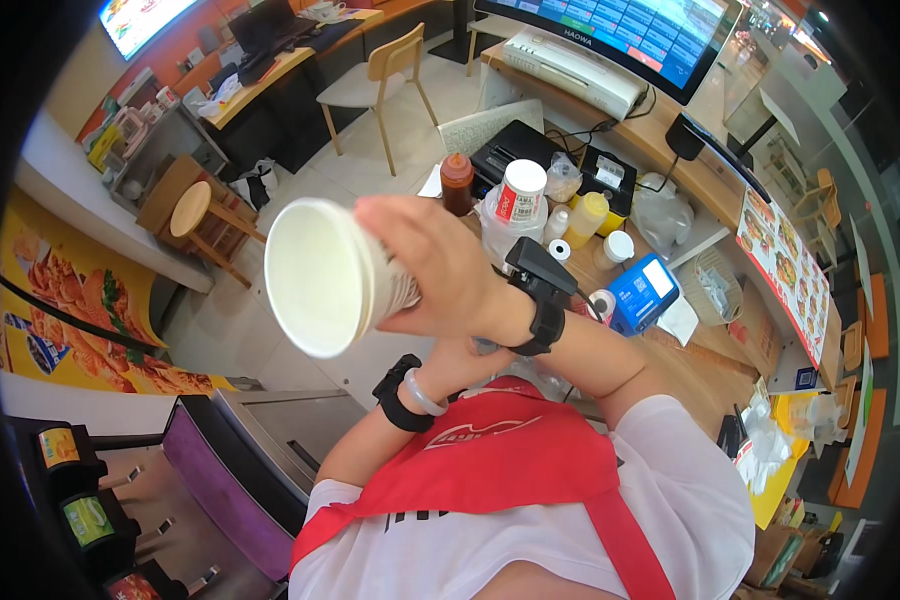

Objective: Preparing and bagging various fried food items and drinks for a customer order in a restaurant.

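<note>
My right hand (439,262), with a black device strapped at the wrist, grips a small stack of white paper cups (315,277). The stack lies tilted on its side, its open rims facing left and towards the camera. My left hand (469,367) is below my right wrist, close to the red apron (487,450); a black band and a pale bracelet are on its wrist. Its fingers are partly hidden behind the right wrist, and a bit of something clear shows beside them. Whether it holds that cannot be made out.
On the wooden counter (660,367) stand a red sauce bottle (457,184), an upturned paper cup (521,191) on clear plastic cups, a yellow bottle (586,219), a blue payment device (641,292) and black printers. A monitor (630,37) stands beyond. A drink dispenser (90,517) is at lower left.
</note>
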